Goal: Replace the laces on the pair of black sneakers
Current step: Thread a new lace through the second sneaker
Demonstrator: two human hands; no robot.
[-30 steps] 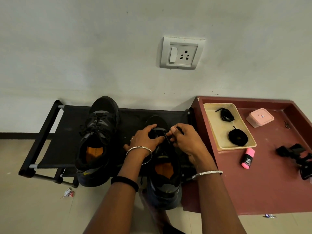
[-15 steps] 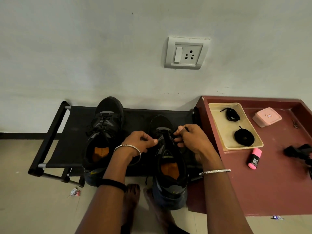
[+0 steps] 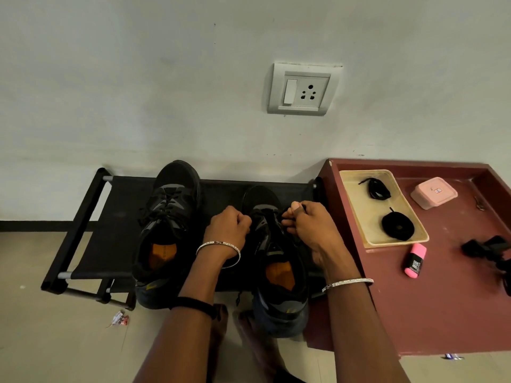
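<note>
Black sneaker (image 3: 279, 275), right end of shoe rack (image 3: 110, 217): lace (image 3: 284, 212) in work.
Detail: left hand (image 3: 229, 228) and right hand (image 3: 307, 225) each pinch its lace, spread apart, likely to loosen it; spare laces (image 3: 397, 226) wait in tray (image 3: 356, 178) right of rack.

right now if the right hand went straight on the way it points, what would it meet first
Probably the left hand: the right hand, pinching a lace, points sideways across the sneaker toward it, close by. Depth is unclear.
</note>
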